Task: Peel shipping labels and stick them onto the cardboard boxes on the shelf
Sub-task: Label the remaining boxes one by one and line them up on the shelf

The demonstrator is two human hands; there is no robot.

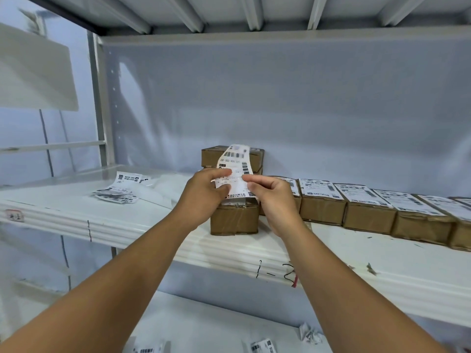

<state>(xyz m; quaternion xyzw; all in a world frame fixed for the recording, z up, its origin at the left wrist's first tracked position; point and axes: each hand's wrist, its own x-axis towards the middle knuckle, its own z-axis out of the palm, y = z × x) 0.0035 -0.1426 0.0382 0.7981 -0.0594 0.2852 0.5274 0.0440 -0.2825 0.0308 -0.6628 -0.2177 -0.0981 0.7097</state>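
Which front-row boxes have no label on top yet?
Only the box directly below the hands: its top shows bare tape, while every box in the row to its right already carries a white label. The stacked boxes behind aren't front-row.

Two hands, left (204, 192) and right (272, 200), share one label (235, 171). Five labelled boxes (367, 207) form the visible row; three plain boxes (234, 217) are stacked. One loose label pile (117, 193) lies at left

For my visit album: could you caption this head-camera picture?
Left hand and right hand hold a shipping label above a cardboard box on a shelf.
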